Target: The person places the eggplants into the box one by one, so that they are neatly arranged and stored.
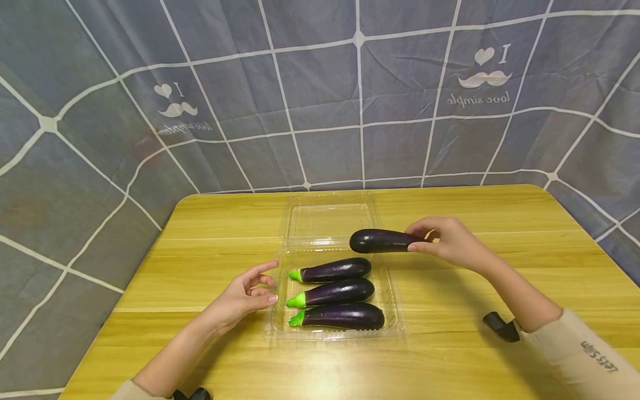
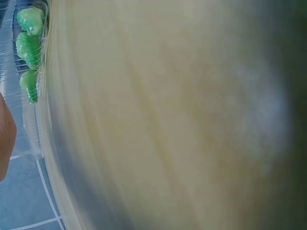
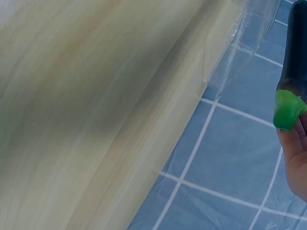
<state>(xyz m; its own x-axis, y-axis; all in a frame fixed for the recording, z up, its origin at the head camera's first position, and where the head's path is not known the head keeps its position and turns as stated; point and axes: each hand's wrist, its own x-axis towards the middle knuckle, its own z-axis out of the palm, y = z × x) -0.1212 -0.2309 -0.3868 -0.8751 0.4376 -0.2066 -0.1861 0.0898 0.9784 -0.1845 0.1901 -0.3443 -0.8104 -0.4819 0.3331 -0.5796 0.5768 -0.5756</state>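
A clear plastic container (image 1: 335, 335) sits before me on the worktop (image 1: 360, 372), its hinged lid (image 1: 330, 222) lying back toward 12 o'clock. Inside are three eggplants in a row: the far eggplant (image 1: 340, 269), the middle eggplant (image 1: 342, 291) and the near eggplant (image 1: 345, 316), all with their green stems toward 9 o'clock. The fourth eggplant (image 1: 377, 241) is in my grasp, at the container's 1 o'clock, its rounded end toward 9.

On the grey curtain (image 1: 320, 114), white print shows in mirror writing, twice: "I", a heart, a moustache and "love simple". My right sleeve (image 1: 575, 355) bears dark letters that look like "Let'sSlim".

My right hand (image 1: 445, 241) comes in from 4 o'clock, thumb and fingers pinching the fourth eggplant by its stem end. My left hand (image 1: 250, 294) holds nothing, fingers loosely bent and parted from the thumb, at the container's 9 o'clock; I cannot tell whether it touches the rim.
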